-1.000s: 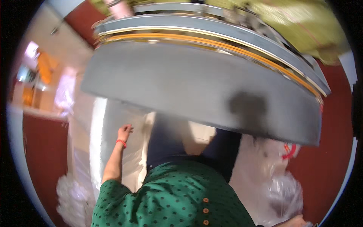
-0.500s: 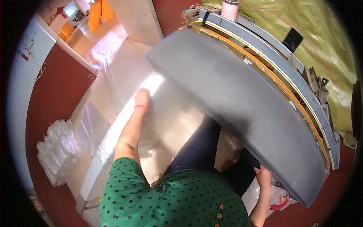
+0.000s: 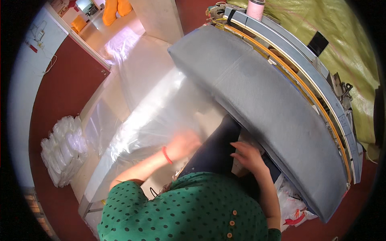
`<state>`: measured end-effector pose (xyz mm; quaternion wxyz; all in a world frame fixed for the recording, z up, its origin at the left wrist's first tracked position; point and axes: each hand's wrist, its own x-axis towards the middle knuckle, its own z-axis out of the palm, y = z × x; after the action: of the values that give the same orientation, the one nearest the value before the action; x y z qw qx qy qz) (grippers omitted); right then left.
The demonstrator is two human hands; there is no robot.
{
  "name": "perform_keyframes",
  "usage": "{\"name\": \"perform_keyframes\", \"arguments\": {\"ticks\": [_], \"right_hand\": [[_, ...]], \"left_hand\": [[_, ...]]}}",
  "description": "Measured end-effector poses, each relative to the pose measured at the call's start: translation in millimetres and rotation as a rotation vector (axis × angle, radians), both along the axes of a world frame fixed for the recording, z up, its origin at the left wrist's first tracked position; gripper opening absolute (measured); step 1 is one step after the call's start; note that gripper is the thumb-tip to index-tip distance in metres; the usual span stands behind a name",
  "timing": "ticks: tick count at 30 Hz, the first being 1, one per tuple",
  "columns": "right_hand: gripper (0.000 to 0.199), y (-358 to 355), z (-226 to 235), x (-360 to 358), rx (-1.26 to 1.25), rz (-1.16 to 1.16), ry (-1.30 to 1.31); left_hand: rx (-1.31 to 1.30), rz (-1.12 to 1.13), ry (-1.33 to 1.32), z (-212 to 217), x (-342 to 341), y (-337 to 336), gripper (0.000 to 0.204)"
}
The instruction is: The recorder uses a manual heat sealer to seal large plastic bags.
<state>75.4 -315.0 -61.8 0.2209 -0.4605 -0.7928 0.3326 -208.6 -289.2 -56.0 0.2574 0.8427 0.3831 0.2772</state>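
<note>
My left hand point(image 3: 184, 143), a red band at its wrist, is smeared by motion over the near edge of a clear plastic sheet point(image 3: 157, 102), close to my left thigh. Whether its fingers hold the plastic cannot be made out. My right hand point(image 3: 248, 157) hovers by my right thigh, just off the near edge of a long grey cloth-covered board point(image 3: 257, 88). Its fingers are spread and nothing is in them. Bright light shines off the sheet, which spreads away to the far left.
A stack of folded clear plastic bags point(image 3: 64, 150) lies at the left. Along the board's far side run a metal rail point(image 3: 297, 56), a pink tumbler point(image 3: 255, 9) and a black phone point(image 3: 317, 43). Plastic bags point(image 3: 291, 205) lie below on the right.
My left hand has come back from the far part of the plastic toward my lap. My right hand has left the board's near edge and moved up and inward, fingers spreading.
</note>
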Motion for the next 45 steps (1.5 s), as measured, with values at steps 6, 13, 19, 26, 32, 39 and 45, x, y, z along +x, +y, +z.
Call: {"name": "perform_keyframes", "arguments": {"ticks": [6, 13, 19, 26, 32, 39, 45], "right_hand": [[0.036, -15.0, 37.0, -36.5, -0.211, -0.002, 0.575], [0.015, -37.3, 34.5, 39.7, 0.038, -0.296, 0.377], [0.012, -38.7, 63.7, 65.3, 0.292, -0.382, 0.627], [0.012, -51.8, 75.0, 70.9, 0.1, -0.288, 0.881], [0.011, -45.9, 79.6, 69.8, 0.26, -0.398, 0.583], [0.015, -46.7, 78.1, 69.2, 0.059, -0.548, 0.617], [0.017, -38.9, 82.1, 70.7, 0.444, -0.386, 0.529]], "left_hand": [[0.153, -0.282, -0.254, 43.9, 83.1, -27.3, 0.006], [0.284, -0.457, -0.05, 72.3, 98.5, -11.4, 0.011], [0.368, -0.424, -0.012, 80.1, 108.5, 0.0, 0.011], [0.081, -0.471, -0.175, 104.9, 142.0, 14.8, 0.01], [-0.158, -0.573, 0.018, 99.2, 156.7, 32.5, 0.007], [-0.097, -0.252, -0.138, 127.2, 153.4, 58.2, 0.006], [-0.199, -0.622, 0.086, 79.4, 165.5, 35.9, 0.011]]}}
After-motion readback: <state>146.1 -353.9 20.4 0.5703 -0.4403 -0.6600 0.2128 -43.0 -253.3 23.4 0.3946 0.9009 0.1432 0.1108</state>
